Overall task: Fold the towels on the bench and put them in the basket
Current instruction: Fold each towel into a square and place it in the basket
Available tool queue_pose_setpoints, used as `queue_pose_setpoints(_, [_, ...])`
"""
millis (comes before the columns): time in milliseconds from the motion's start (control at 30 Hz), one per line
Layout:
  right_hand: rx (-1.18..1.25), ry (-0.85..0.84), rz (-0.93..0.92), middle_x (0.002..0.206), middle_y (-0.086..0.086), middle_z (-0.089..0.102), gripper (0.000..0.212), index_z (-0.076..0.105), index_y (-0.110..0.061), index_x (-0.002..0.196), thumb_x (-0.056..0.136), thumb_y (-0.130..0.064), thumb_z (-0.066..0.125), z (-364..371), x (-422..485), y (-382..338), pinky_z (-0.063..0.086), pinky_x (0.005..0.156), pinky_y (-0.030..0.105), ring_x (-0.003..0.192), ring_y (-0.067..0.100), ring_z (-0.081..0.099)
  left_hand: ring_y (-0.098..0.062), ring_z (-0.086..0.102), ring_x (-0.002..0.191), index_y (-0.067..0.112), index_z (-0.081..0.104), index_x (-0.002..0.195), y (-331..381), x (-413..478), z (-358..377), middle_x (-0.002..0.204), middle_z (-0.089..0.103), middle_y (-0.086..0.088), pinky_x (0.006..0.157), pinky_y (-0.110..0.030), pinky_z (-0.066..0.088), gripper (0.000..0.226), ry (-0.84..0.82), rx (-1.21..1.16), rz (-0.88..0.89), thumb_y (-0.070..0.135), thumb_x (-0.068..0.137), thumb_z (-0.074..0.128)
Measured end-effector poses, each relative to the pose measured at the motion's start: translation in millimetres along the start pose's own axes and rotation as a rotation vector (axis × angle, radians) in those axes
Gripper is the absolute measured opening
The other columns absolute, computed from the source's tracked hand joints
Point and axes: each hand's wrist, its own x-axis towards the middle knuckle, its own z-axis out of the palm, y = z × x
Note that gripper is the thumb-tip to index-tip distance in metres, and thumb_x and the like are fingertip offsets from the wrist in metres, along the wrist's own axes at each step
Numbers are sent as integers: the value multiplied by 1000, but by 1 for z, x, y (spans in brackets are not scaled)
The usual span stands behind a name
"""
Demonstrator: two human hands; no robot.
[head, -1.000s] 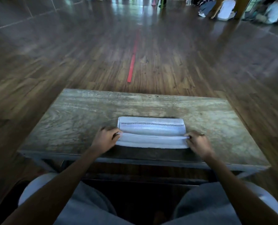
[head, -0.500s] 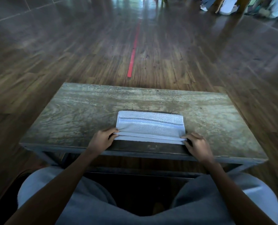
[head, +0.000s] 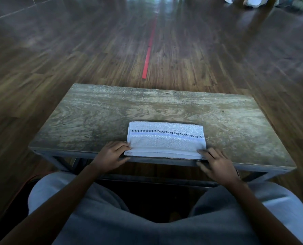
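Head view: folded white towel [head: 165,138] flat on the wooden bench [head: 111,110], at the near edge and a little right of the middle; long axis left to right, straight across the line of sight; dark checked band along the far half, stacked layers showing at the near edge. Sits directly ahead of both hands, between them, each end met by the hand of its own side; neither arm clearly nearer, though the towel's right end reaches slightly closer to the body.

Left hand [head: 111,154] at the near-left corner, fingers curled over the layered edge, thumb low against the bench's front lip; pinches the corner, by the look of it. Right hand [head: 216,163] at the near-right corner, fingers laid flatter on the cloth, thumb apart along the bench's front; pinching or only pressing, cannot tell.

Judged from this: next fold most likely end to end, one short side carried across to the other. No basket in view. Beyond the bench, plank floor [head: 58,59] with a red strip [head: 148,55] running away.
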Motion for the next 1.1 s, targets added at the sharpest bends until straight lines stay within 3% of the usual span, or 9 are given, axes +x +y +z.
queue_pose_setpoints(67, [-66,-18,-73,94,1,58,49,60,-18,115,79,-50,51,0,-3,1,39,72,33,85,23,56,-21,66,93,12,70,97,0,-1,-3,100,69,-4,79,-32,44,29,2,72,93,32,90,51])
queue_pose_setpoints(167, [-55,-2,-158,86,3,60,28,56,-19,106,82,-29,44,-10,-2,-1,31,69,30,71,25,61,-18,67,83,14,70,87,4,1,-12,92,70,0,76,-28,38,21,-23,112,151,25,84,52])
queue_pose_setpoints(300, [127,-162,-114,89,-3,66,29,69,-20,96,85,-36,47,-31,3,10,48,66,26,75,19,66,-12,66,81,21,68,82,6,7,-31,87,70,9,77,-25,35,21,-119,30,40,34,77,52])
queue_pose_setpoints(433, [367,-404,14,84,-9,62,19,65,-23,89,85,-41,61,-69,22,20,46,67,27,76,5,59,-11,68,81,24,66,85,4,24,-60,88,71,9,76,-29,47,11,-271,-151,-75,33,77,67])
queue_pose_setpoints(600, [499,-385,109,74,-11,64,15,65,-25,75,74,-20,79,-136,69,26,37,58,11,68,0,57,0,63,87,22,67,85,12,74,-128,90,70,12,75,-10,45,9,-355,-398,-275,17,82,74])
queue_pose_setpoints(667, [526,-372,110,68,-14,64,14,68,-17,75,71,-19,81,-163,91,29,36,55,11,62,0,56,-4,66,87,15,68,87,10,97,-157,88,72,5,82,-14,47,12,-359,-495,-288,14,78,76])
queue_pose_setpoints(767, [570,-396,97,64,-11,63,13,70,-16,77,72,-22,80,-208,126,36,36,57,17,59,-1,49,-8,66,82,16,67,84,6,128,-197,87,73,4,80,-16,47,35,-336,-590,-278,40,65,82])
queue_pose_setpoints(900, [608,-420,74,87,4,74,30,73,-23,90,72,-47,73,-270,177,45,41,69,20,73,7,59,0,62,72,14,63,83,5,175,-246,78,72,6,69,-9,46,74,-261,-614,-223,71,39,80])
queue_pose_setpoints(1100, [499,-303,27,97,3,73,17,71,-19,100,88,-26,62,-354,234,52,47,73,22,85,15,67,-10,65,89,17,67,89,7,231,-317,93,74,0,87,-26,46,84,-87,-528,-197,83,38,72])
